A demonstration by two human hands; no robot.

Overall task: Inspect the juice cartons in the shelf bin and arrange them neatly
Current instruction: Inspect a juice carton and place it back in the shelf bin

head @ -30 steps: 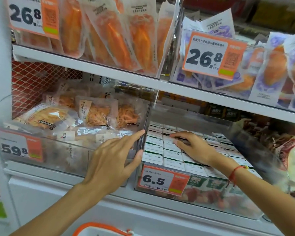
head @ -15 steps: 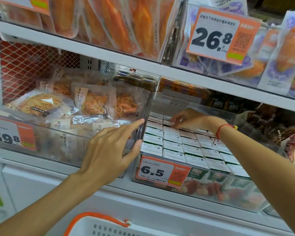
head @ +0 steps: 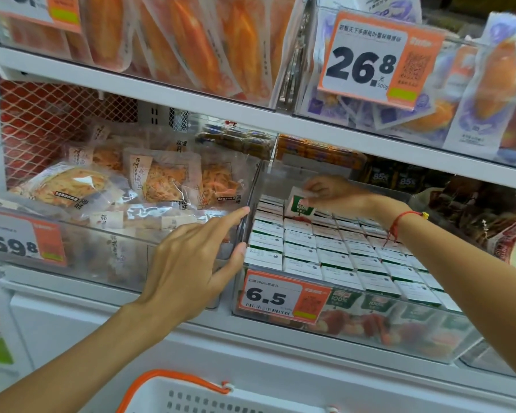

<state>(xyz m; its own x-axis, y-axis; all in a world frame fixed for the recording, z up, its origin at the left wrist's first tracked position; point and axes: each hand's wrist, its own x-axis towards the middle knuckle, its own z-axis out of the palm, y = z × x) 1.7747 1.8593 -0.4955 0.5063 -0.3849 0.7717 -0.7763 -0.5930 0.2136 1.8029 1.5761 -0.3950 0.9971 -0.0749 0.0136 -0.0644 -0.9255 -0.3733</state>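
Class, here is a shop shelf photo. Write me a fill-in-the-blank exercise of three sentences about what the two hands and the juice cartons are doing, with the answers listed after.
1. The right hand pinches one juice carton lifted above the rows in the ____ bin.
2. The price tag on that bin reads ____.
3. The left hand rests its straight fingers on the bin's ____ edge.

Answers: clear; 6.5; left

Bright, even store light from above, with soft glare on the clear bin walls and plastic packets, slight overall softness, and wide-angle bending at the edges.
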